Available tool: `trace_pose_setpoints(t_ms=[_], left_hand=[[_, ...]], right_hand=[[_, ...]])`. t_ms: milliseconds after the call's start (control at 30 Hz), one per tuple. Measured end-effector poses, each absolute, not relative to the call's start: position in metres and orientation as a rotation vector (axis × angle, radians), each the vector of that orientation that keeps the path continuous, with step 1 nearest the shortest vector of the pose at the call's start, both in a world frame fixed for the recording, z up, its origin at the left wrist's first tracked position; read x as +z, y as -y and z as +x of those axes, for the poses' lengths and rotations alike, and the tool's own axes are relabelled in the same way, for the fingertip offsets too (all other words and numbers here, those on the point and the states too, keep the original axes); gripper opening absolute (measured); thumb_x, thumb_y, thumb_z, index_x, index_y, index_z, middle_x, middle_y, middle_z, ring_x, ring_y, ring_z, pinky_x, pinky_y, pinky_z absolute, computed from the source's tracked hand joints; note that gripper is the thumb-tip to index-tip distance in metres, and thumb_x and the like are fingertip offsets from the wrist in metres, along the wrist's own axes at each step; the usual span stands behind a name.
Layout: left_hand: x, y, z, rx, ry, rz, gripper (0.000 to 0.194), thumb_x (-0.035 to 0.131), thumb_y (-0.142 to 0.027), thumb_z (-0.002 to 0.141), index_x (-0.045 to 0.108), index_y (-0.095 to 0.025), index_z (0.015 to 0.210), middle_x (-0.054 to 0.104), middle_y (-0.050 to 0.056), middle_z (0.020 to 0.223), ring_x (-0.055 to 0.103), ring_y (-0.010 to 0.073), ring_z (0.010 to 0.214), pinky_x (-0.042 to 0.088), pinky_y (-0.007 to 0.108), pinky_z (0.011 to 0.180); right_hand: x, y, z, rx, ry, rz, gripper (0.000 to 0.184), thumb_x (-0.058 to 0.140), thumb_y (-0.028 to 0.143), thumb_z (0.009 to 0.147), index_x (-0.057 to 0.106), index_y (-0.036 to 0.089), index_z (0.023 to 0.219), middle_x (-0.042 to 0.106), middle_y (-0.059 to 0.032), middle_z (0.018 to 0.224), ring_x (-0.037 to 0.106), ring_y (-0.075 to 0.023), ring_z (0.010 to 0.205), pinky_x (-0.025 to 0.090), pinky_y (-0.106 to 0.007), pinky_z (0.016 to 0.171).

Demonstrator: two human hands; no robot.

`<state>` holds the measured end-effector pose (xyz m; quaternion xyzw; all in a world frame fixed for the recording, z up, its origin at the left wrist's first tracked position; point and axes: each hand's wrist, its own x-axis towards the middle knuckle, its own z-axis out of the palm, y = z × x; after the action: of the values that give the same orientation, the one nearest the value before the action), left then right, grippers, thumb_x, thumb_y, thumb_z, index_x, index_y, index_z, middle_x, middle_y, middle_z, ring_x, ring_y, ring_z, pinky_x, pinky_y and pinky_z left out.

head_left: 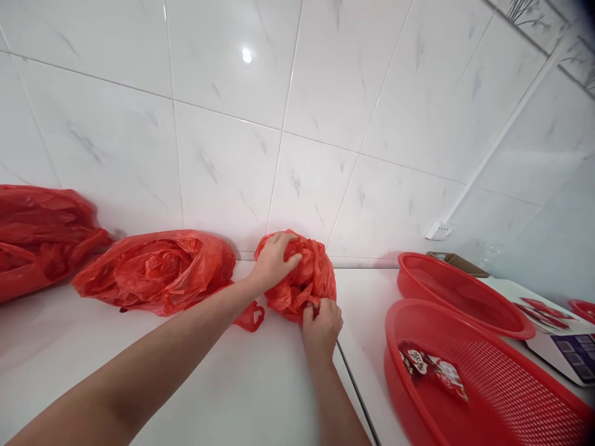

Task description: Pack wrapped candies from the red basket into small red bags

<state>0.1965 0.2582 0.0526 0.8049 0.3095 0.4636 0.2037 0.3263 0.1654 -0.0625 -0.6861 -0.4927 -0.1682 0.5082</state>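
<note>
Squarely under both hands point(274, 263) point(321, 328), red plastic bag point(316, 285)

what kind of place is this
Probably a shop's packing counter: red plastic bags on a white counter, red mesh baskets, and what looks like an electronic scale.

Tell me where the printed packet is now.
Lower right in the head view, the printed packet lies inside the nearer red basket, right of the right hand.

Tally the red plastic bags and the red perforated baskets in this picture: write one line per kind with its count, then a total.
Red plastic bags: 3
Red perforated baskets: 3
Total: 6
</note>
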Motion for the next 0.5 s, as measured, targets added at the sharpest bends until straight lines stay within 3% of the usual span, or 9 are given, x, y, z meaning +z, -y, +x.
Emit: trace_pose_setpoints(t_ms=[67, 133, 233, 300, 400, 500], left_hand=[[0.047, -0.241, 0.194, 1.142, -0.750, 2.469, 0.023, 0.061, -0.029, 0.076, 0.059, -0.024, 0.098, 0.054, 0.004, 0.129, 0.040, 0.0252, 0.128, 0.025, 0.043, 0.110], [0.036, -0.229, 0.195, 0.950, -0.698, 2.651, 0.031, 0.071, -0.034, 0.069, 0.060, -0.025, 0.096, 0.051, 0.004, 0.134, 0.034, 0.0277, 0.133, 0.021, 0.044, 0.111], [0.018, -0.228, 0.206, 0.768, -0.825, 2.767, 0.064, 0.076, -0.044, 0.063, 0.050, -0.023, 0.117, 0.038, 0.013, 0.145, 0.028, 0.0345, 0.135, 0.025, 0.051, 0.106], [0.009, -0.236, 0.216, 0.714, -0.935, 2.772, 0.070, 0.074, -0.045, 0.064, 0.045, -0.022, 0.123, 0.036, 0.016, 0.145, 0.032, 0.0358, 0.132, 0.028, 0.053, 0.103], [0.003, -0.251, 0.232, 0.629, -1.028, 2.782, 0.065, 0.073, -0.043, 0.065, 0.047, -0.025, 0.122, 0.041, 0.013, 0.142, 0.037, 0.0365, 0.128, 0.028, 0.056, 0.101], [0.002, -0.262, 0.244, 0.558, -1.077, 2.786, 0.066, 0.072, -0.043, 0.063, 0.048, -0.027, 0.123, 0.043, 0.013, 0.139, 0.039, 0.0394, 0.125, 0.029, 0.061, 0.098]], right_hand=[[-0.064, -0.166, 0.330, -0.363, 1.152, -1.645, 0.011, 0.048, 0.022, 0.076, 0.044, 0.022, 0.066, 0.050, -0.0019, 0.070, 0.047, -0.0212, 0.071, 0.037, -0.033, 0.067], [-0.066, -0.167, 0.332, -0.307, 1.119, -1.626, 0.001, 0.048, 0.020, 0.073, 0.049, 0.021, 0.073, 0.054, -0.0023, 0.072, 0.050, -0.0210, 0.072, 0.039, -0.032, 0.068], [-0.071, -0.169, 0.334, -0.204, 1.064, -1.604, 0.034, 0.047, 0.018, 0.070, 0.054, 0.017, 0.104, 0.062, -0.0055, 0.084, 0.056, -0.0214, 0.076, 0.041, -0.030, 0.065], [-0.075, -0.170, 0.337, -0.132, 1.053, -1.590, 0.043, 0.046, 0.017, 0.069, 0.055, 0.015, 0.111, 0.064, -0.0055, 0.085, 0.059, -0.0205, 0.074, 0.042, -0.028, 0.060], [-0.080, -0.167, 0.347, -0.038, 1.068, -1.568, 0.025, 0.043, 0.017, 0.069, 0.062, 0.019, 0.085, 0.062, 0.0009, 0.068, 0.056, -0.0166, 0.059, 0.041, -0.025, 0.053], [-0.081, -0.163, 0.355, -0.021, 1.030, -1.575, 0.014, 0.041, 0.018, 0.071, 0.053, 0.021, 0.063, 0.052, 0.0045, 0.053, 0.049, -0.0141, 0.048, 0.038, -0.024, 0.049]])
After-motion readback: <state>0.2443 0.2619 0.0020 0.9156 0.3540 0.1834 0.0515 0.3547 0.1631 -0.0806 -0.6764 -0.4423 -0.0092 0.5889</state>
